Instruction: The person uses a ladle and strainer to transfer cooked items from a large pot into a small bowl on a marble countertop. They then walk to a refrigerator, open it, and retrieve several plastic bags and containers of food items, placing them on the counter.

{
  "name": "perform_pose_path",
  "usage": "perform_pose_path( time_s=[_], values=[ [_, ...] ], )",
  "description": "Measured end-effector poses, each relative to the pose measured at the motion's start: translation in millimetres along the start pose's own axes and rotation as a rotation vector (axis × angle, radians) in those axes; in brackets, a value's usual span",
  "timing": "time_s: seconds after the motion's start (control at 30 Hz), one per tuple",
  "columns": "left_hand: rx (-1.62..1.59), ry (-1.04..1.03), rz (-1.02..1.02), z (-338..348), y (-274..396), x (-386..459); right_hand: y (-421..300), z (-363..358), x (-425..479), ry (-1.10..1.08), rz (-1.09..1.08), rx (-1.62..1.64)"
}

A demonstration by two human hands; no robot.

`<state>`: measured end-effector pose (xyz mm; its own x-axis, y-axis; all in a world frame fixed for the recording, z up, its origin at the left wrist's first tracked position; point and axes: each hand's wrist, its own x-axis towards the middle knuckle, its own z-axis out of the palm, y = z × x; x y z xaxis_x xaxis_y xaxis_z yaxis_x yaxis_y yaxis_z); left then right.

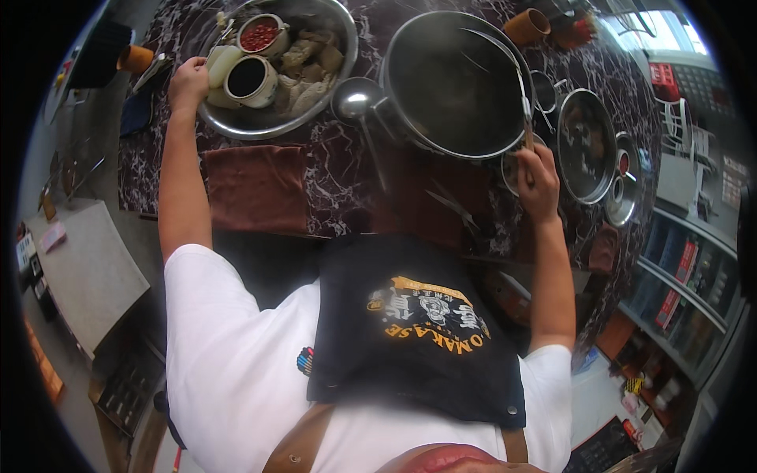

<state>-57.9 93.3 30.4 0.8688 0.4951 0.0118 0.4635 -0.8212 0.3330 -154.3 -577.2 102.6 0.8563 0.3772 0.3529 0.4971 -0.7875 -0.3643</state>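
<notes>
My left hand (190,84) is at the left rim of a wide metal bowl (266,131), its fingers closed at a pale, peeled piece of food (223,66); whether it grips this or a thin thing cannot be told. The bowl holds a pot of chopped red chili (259,33), a pot of dark sauce (246,81) and pieces of brownish-grey food (307,65). My right hand (539,177) is shut on the wooden handle of a long metal utensil (526,106), which reaches into a large steaming metal pot (455,88). Its far end is blurred.
A metal ladle (357,100) lies left of the pot. Scissors (454,206) and a brown cloth (257,188) lie near the front edge of the marbled table (331,201). Metal trays (586,146) and small bowls stand at the right, wooden cups (526,27) at the back.
</notes>
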Motion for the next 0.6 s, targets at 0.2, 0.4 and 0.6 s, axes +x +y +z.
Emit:
perform_pose_path(
  time_s=[0.2,0.4,0.6],
  values=[
    [-0.485,-0.119,0.11,48.7,27.4,-81.7,14.4,-8.3,38.9,-0.422,-0.031,-0.247],
    [-0.877,-0.199,-0.019,47.3,28.3,-165.3,12.9,-41.9,84.4,-0.534,0.17,0.015],
    [-0.957,-0.227,-0.15,39.7,41.5,-204.8,73.4,-20.7,71.6,-0.642,0.622,0.643]
  ],
)
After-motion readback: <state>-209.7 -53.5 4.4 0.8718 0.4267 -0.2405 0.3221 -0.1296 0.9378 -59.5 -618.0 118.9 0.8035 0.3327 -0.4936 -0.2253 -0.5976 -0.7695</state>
